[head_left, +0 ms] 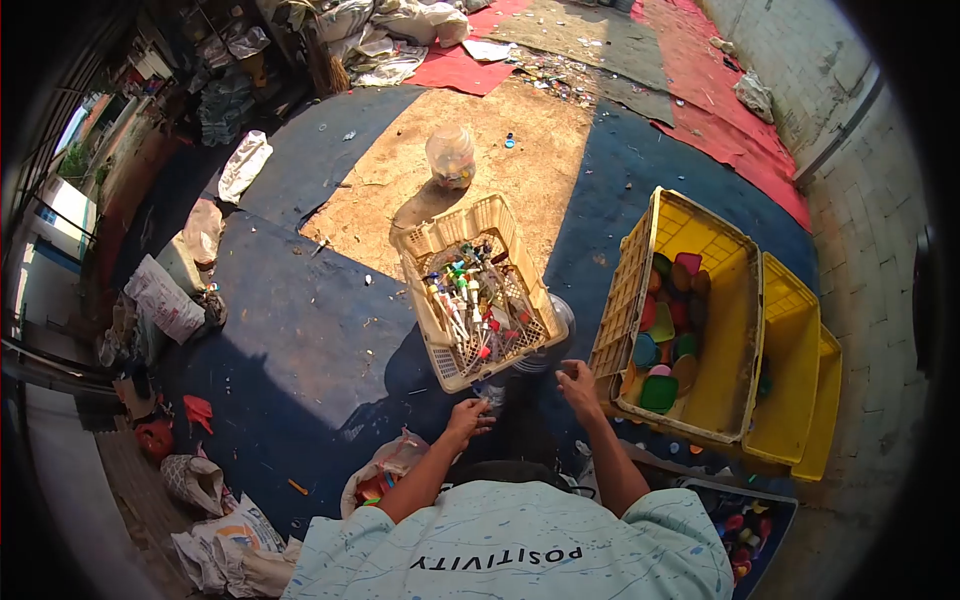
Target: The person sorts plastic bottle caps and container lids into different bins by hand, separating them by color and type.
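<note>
A cream plastic basket [413, 283] full of small mixed plastic pieces stands in front of me, tilted in view. Just below its near edge is my left hand [469, 418], its fingers bent together around something small and dark that I cannot make out. My right hand [579, 388] is raised to the right of the basket's near corner, fingers apart, with nothing seen in it. Between the hands and under the basket's right side, a clear plastic container [563, 318] shows in part.
Yellow crates [745, 330] with colored lids stand at right, beside a block wall. A clear jar [451, 157] stands beyond the basket. Near my left arm is an open sack [405, 452]; a dark bin [788, 515] of colored pieces sits lower right. Sacks line the left.
</note>
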The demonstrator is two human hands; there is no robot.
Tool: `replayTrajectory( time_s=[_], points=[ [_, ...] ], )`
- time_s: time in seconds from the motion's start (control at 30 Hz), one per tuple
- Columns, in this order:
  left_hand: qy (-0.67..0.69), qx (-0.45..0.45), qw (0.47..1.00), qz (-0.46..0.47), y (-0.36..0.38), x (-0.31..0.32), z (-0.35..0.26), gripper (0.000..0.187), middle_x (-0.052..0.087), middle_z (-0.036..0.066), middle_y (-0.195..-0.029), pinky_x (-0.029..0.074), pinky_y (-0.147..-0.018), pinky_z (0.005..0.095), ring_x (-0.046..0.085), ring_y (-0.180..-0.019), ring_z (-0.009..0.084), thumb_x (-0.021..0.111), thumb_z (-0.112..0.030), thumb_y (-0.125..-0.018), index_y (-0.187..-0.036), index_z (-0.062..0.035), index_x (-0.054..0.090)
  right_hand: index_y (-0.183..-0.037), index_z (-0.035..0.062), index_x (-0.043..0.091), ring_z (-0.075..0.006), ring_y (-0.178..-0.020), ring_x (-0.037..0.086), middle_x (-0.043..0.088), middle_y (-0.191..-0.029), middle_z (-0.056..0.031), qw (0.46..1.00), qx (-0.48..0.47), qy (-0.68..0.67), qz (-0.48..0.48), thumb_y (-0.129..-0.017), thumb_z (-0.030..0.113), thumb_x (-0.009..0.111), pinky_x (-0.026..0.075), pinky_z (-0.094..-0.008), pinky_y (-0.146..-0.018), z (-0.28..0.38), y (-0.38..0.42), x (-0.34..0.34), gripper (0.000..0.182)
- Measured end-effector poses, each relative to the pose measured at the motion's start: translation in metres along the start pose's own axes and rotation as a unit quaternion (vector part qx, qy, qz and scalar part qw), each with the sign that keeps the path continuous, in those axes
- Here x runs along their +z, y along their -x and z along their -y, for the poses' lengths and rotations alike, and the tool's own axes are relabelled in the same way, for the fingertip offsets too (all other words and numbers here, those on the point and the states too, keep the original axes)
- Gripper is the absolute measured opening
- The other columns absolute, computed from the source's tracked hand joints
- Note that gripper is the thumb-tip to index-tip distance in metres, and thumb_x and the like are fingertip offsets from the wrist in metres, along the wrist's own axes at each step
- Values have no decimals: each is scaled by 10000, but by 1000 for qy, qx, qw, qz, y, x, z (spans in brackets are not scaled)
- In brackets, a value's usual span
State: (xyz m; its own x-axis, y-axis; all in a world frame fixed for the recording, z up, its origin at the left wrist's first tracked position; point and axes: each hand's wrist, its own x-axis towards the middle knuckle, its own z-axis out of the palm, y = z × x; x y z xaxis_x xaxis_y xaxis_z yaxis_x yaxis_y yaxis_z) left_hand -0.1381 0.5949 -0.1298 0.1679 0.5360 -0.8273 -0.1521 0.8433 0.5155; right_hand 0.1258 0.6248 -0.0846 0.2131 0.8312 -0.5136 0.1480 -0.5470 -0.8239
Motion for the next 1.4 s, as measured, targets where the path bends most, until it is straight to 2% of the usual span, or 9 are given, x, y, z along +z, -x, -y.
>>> replayTrajectory(
  time_s=[0.27,0.37,0.47,0.63,0.77,0.97,1.13,1.2,1.4],
  points=[
    [10,-22,1000,8,82,-64,94,289,629,90,-992,531,-747,386,641,-865,234,590,-346,-938,-1033,-73,571,-1181,16,564,-122,-811,619,645,-992,-78,996,20,-65,-53,-891,208,617,508,-271,-709,-52,195,44,352],
    [22,-48,998,33,99,-83,140,275,629,97,-975,527,-755,406,629,-882,265,575,-345,-944,-983,-73,583,-1161,13,577,-165,-853,643,656,-1025,-105,998,22,-46,-27,-886,196,615,519,-293,-761,-72,256,41,332],
    [-41,-75,995,42,116,-76,167,276,628,96,-969,523,-753,406,622,-882,275,566,-347,-948,-930,-72,587,-1135,-4,585,-222,-898,660,663,-1045,-136,993,-60,34,-95,-874,163,614,519,-319,-813,-99,294,31,311],
    [-114,-86,985,92,123,-40,206,286,635,74,-906,523,-695,368,627,-829,225,579,-360,-940,-878,-81,574,-1084,-21,576,-316,-931,662,669,-976,-184,974,-119,-2,-191,-859,164,621,518,-389,-824,-122,356,-2,294],
    [-163,-39,971,172,135,18,228,255,638,49,-824,511,-586,310,626,-702,184,625,-345,-915,-862,-101,570,-1094,-8,573,-301,-903,665,664,-976,-177,951,-157,3,-267,-865,158,627,527,-387,-794,-156,426,-34,288],
    [-189,90,955,211,200,145,276,250,616,34,-797,490,-583,279,600,-671,156,622,-335,-918,-876,-92,581,-1098,16,593,-240,-897,671,681,-965,-132,945,-75,-114,-298,-867,147,638,531,-347,-793,-247,563,-93,270],
    [-151,125,944,265,292,231,362,267,607,23,-805,438,-554,256,545,-621,116,613,-343,-926,-887,-80,585,-1089,17,622,-183,-847,670,693,-935,-111,909,7,-187,-373,-855,143,659,528,-300,-783,-371,681,-141,269],
    [-181,126,938,266,331,259,403,242,620,22,-812,414,-547,245,535,-616,102,606,-324,-936,-877,-90,591,-1078,-7,613,-95,-767,609,650,-897,-48,884,19,-209,-419,-870,101,640,509,-241,-696,-427,718,-162,237],
    [-284,126,901,304,374,307,477,200,643,-4,-840,414,-581,219,538,-644,65,602,-293,-944,-877,-105,601,-1115,11,594,-67,-699,568,620,-855,-14,765,87,-296,-566,-884,87,614,452,-218,-596,-484,805,-250,245]
  ],
)
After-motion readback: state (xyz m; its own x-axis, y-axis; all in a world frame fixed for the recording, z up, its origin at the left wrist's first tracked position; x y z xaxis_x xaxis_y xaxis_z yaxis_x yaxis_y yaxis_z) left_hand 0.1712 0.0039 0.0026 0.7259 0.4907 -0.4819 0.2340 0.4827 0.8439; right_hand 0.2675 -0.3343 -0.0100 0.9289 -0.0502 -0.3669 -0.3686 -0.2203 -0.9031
